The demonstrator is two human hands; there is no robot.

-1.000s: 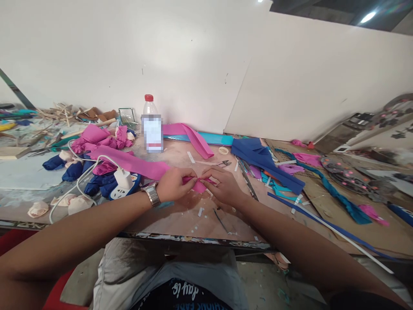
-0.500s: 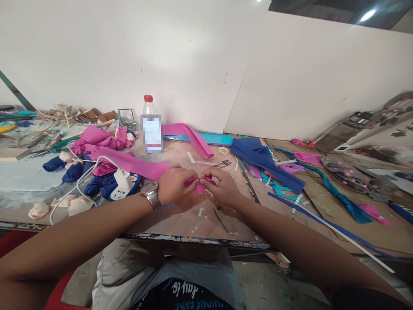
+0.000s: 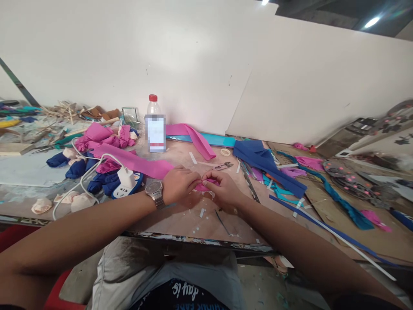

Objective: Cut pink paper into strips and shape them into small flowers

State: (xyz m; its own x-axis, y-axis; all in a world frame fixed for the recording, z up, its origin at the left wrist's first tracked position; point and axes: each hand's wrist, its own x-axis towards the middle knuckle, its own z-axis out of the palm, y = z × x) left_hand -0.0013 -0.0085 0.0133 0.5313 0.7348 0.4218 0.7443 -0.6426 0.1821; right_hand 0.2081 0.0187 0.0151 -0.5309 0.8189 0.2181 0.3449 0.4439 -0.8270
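My left hand (image 3: 180, 184), with a metal watch at the wrist, is closed, its fingertips pinching pink fabric (image 3: 209, 185). Against it, my right hand (image 3: 226, 189) is closed too, thumb and fingers on the same small gathered piece. A long pink fabric strip (image 3: 137, 163) runs from the left and passes behind my left hand; whether it joins the piece in my fingers is hidden. Just beyond my hands lie small thread snips (image 3: 223, 165) and a ring of pale tape (image 3: 225, 152).
A phone (image 3: 155, 134) leans on a red-capped bottle (image 3: 153, 103) near the wall. Left, a white cable and power strip (image 3: 124, 189) lie among bunched pink and blue fabric (image 3: 100, 137). Blue fabric (image 3: 258, 155), a teal braid (image 3: 338, 193) and a white rod (image 3: 345, 241) lie right.
The pink fabric between my hands is turned and bunched differently, and my fingertips have shifted slightly. The whole view has moved a little; other things on the table stay put.
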